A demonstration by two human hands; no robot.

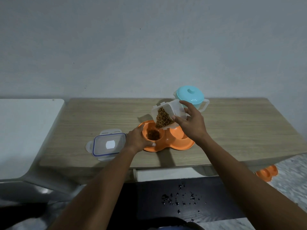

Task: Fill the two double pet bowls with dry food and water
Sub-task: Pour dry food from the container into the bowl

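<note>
Double bowl (pixel 182 146) on the tabletop (pixel 83 123), rim gripped by the left hand (pixel 137 138), holds some kibble (pixel 152 135). The right hand (pixel 192 123) grips the tilted container (pixel 166 117). Its other cup and the second bowl (pixel 266 174) on the floor seem unfilled.

The wooden desk (pixel 240 130) carries an orange double bowl (pixel 180 147), a clear lid (pixel 108 145) to its left and a teal jug (pixel 191 95) behind.

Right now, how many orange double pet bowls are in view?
2. One double bowl on the wooden table, held by the left hand; a second bowl on the floor, right, partly hidden.
</note>
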